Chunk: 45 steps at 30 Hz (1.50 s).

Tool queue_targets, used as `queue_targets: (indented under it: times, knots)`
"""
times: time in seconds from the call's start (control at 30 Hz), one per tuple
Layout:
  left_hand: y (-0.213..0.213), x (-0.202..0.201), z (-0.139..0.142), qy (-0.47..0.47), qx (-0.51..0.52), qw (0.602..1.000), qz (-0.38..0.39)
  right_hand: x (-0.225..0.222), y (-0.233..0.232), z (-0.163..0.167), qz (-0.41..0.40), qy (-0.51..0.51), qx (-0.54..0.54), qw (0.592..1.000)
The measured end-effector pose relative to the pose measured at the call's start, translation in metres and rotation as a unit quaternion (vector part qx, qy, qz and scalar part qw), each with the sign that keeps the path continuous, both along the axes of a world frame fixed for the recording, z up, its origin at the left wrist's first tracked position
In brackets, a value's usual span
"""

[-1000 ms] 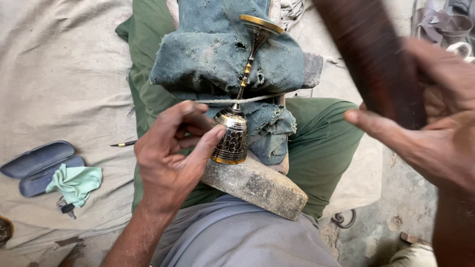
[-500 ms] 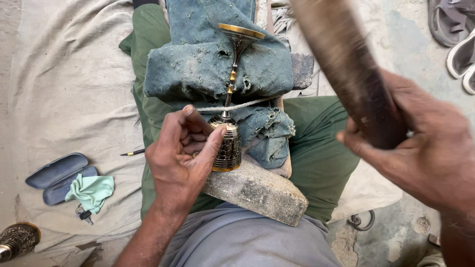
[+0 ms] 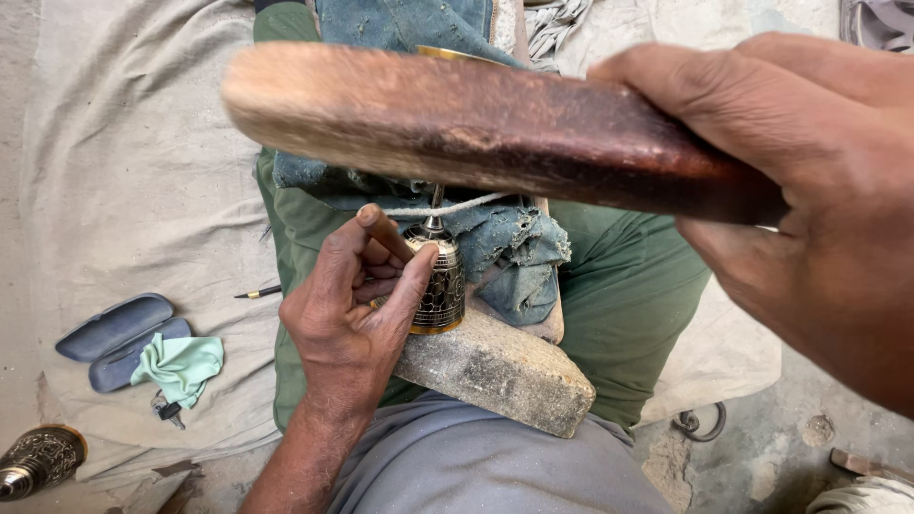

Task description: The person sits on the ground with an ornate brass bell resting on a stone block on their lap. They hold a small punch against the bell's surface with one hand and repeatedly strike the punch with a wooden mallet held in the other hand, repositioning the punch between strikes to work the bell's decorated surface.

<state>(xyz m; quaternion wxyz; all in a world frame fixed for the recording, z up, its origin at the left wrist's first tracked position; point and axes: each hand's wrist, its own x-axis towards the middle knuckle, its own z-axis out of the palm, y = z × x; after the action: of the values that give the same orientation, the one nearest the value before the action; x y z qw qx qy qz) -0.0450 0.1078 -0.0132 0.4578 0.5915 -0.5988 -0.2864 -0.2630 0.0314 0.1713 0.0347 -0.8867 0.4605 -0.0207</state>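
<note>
Steadying an engraved brass cup [image 3: 436,287] on a stone block [image 3: 497,366], wooden mallet [image 3: 476,128] raised above.

Left hand [image 3: 357,305]: fingers curled closed about the cup's left side, thumb pressed on its rim; the cup lies tilted against the block's upper edge, directly right of the palm, its stem running up under blue denim rags [image 3: 495,247] bound with white cord. Right hand [image 3: 809,200]: closed in a grip on the dark end of the mallet, high and near the camera, well apart from the cup. Adjacent: open spectacle case [image 3: 114,338], green cloth [image 3: 181,366], pencil [image 3: 257,292], second engraved vessel [image 3: 38,460] at lower left.
</note>
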Motion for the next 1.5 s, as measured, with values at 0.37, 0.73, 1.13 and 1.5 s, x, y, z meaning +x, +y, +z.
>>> queue_targets:
  times: [0.37, 0.73, 1.13, 1.5]
  knots:
    - [-0.002, 0.002, 0.001, 0.038, 0.012, 0.999, -0.006, -0.006, -0.002, -0.005, 0.001, 0.012, 0.023, 1.0]
    - [-0.004, 0.002, -0.001, 0.054, 0.029, 0.998, -0.004, -0.002, 0.0, -0.005, -0.013, 0.045, 0.042, 0.998]
    - [-0.006, 0.004, -0.001, 0.039, 0.014, 0.999, -0.013, -0.003, 0.002, -0.014, -0.04, 0.058, 0.049, 0.996]
    - [-0.006, 0.005, 0.0, 0.056, 0.026, 0.998, -0.022, -0.002, 0.0, -0.013, -0.04, -0.003, 0.052, 0.998]
